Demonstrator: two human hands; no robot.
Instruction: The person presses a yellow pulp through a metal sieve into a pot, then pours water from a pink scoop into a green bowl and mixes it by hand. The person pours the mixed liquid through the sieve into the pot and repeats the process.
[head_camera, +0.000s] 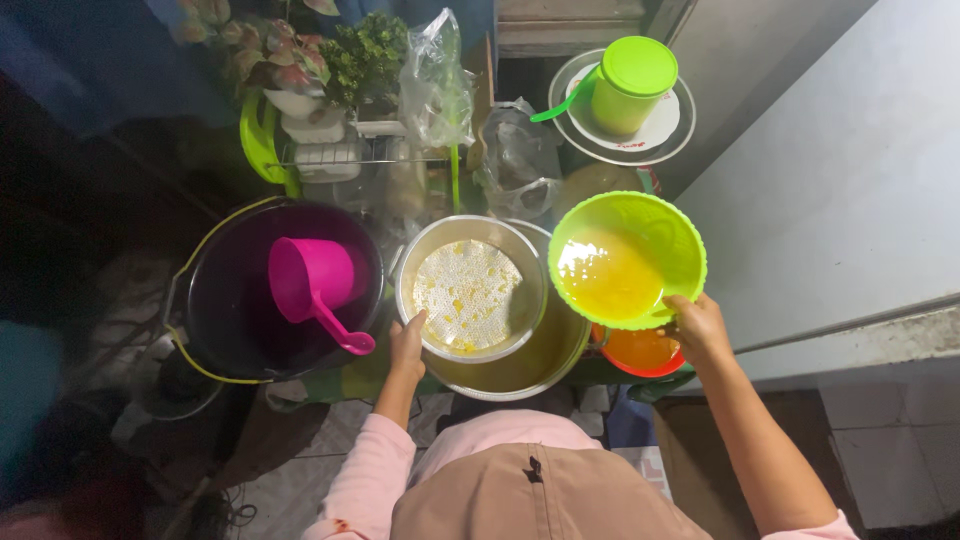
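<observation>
My right hand (697, 327) grips the near rim of a lime green plastic bowl (680, 235) that holds yellow liquid, and keeps it raised at the right. My left hand (406, 343) holds the near edge of a metal strainer (432, 258) with yellowish pulp on its white mesh. The strainer rests inside a larger metal pot (560, 350) of yellowish liquid. Under the green bowl, an orange bowl (640, 352) peeks out beside my right hand.
A black bucket (230, 310) with a pink scoop (312, 282) in it stands at the left. Behind are a green lidded jug (632, 82) on stacked plates, plastic bags (436, 80), a potted plant (330, 55) and a wire rack. A pale wall runs along the right.
</observation>
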